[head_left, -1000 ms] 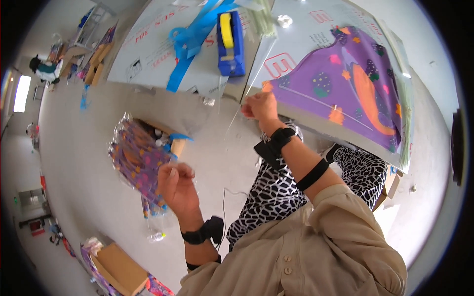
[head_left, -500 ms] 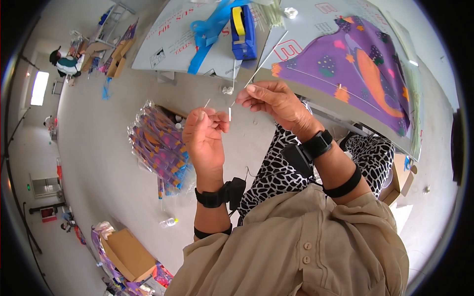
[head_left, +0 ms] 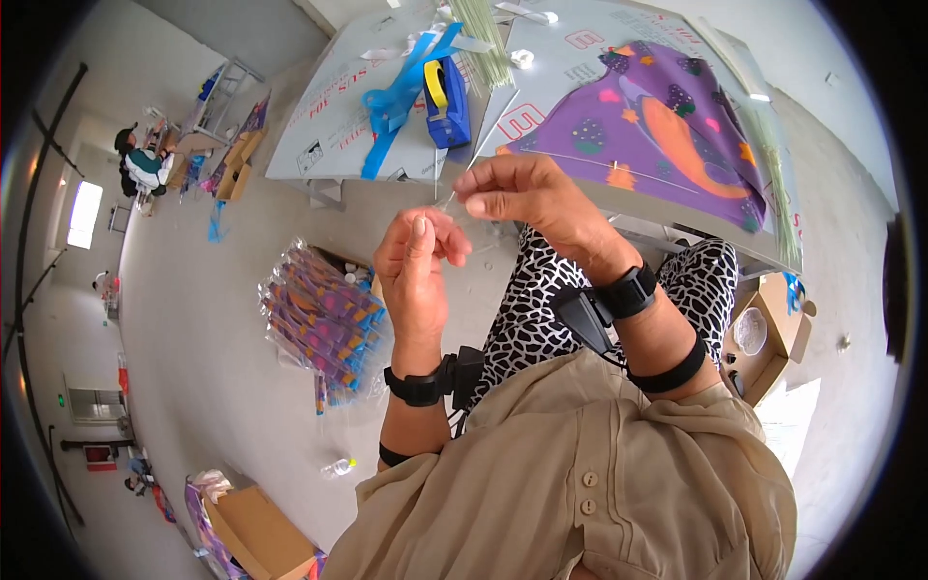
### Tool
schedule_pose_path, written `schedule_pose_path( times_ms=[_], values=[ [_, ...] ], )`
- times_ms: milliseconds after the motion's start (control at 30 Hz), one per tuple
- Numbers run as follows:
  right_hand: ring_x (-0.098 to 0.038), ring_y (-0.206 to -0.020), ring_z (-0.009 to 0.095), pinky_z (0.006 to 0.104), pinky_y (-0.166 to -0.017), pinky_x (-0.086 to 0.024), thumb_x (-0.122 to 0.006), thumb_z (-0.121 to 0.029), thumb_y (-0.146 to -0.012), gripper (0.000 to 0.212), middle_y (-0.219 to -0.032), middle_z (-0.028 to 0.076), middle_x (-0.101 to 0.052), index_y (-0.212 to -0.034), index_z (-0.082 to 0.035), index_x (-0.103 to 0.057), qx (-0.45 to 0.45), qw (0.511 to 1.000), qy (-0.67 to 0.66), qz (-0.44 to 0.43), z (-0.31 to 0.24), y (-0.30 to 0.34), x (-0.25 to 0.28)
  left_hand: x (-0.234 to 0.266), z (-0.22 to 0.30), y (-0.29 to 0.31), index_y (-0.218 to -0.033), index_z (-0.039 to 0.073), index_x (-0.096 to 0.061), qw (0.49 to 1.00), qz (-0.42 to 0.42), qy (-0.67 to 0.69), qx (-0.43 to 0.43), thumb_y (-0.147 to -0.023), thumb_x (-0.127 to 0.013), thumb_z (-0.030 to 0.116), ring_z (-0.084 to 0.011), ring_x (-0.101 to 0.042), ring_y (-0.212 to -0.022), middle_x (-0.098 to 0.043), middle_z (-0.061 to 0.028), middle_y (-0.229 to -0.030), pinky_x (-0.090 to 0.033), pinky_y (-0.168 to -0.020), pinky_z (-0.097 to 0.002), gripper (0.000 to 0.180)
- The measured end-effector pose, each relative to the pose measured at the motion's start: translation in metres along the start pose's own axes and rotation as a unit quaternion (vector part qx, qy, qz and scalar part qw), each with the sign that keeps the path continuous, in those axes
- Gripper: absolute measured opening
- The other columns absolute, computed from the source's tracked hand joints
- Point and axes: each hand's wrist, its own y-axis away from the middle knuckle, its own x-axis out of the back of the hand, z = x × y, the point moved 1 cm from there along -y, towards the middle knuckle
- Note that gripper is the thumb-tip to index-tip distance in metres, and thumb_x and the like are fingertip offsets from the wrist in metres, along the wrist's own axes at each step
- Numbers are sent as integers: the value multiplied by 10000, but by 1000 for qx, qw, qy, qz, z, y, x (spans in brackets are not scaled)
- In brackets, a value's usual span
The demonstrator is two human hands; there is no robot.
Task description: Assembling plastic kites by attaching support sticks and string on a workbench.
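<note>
My left hand [head_left: 416,266] is raised over the gap in front of the table, thumb and fingers pinched together. Whatever sits in that pinch is too small to make out. Close by on its right, my right hand [head_left: 532,198] pinches a thin white rod [head_left: 479,138], which slants up toward the table. Something thin and pale [head_left: 447,201] shows between the fingertips of both hands. Nearest to my right hand, a purple printed fabric panel [head_left: 648,135] with orange and pink shapes lies on the table, a thin rod along its near edge.
The table [head_left: 329,126] holds a blue tape dispenser [head_left: 450,124], blue ribbon [head_left: 387,111] and bundled thin rods [head_left: 480,43]. Plastic-wrapped purple packages [head_left: 324,314] lie on the floor at left. Cardboard boxes stand at lower left [head_left: 253,527] and right [head_left: 773,358]. A person [head_left: 145,159] works far left.
My two hands have come closer together. The short white piece by my left fingers no longer shows. The view has shifted, so the table sits slightly lower left.
</note>
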Motion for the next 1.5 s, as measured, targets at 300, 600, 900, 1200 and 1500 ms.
schedule_pose_path(
  times_ms=[300, 600, 900, 1200, 1500],
  values=[
    [-550, -802, 112, 268, -701, -445, -705, 7, -712, 90, -854, 29, -638, -788, -4, -659, 18, 986, 162, -23, 2, 20, 10, -1, 3, 8, -910, 30, -560, 985, -52, 127, 100, -902, -539, 158, -113, -425, -606, -478, -14, -728, -355, -591, -272, 130],
    [-555, -749, 180, 298, -674, -444, -669, 7, -713, 93, -797, 69, -606, -721, 16, -576, 211, 923, 319, 37, -5, 30, 1, -10, -9, 11, -897, 56, -570, 971, 16, 222, 88, -864, -592, 75, -123, -453, -733, -532, -13, -828, -370, -684, -289, 44],
    [-529, -701, 81, 247, -614, -422, -631, 19, -757, 48, -718, 35, -596, -733, 28, -591, 39, 991, 127, -29, 4, 30, 12, -11, -2, 4, -879, 33, -615, 994, 17, 109, 19, -846, -635, 83, -116, -490, -760, -571, -21, -845, -398, -717, -256, 63],
    [-533, -709, 267, 351, -656, -418, -665, -37, -703, 137, -729, 61, -553, -698, -36, -528, 332, 839, 422, 84, 3, 35, 14, -24, -9, 19, -853, 51, -576, 946, 71, 246, 200, -865, -621, 103, -116, -506, -751, -562, -29, -823, -415, -706, -263, 70],
    [-534, -735, 259, 357, -688, -402, -676, -93, -713, 156, -732, 46, -546, -730, -57, -526, 334, 803, 481, 111, 9, 38, 14, -21, -25, 20, -851, 60, -554, 935, 53, 291, 194, -876, -602, 101, -112, -457, -747, -533, -2, -800, -391, -696, -294, 67]
  ],
)
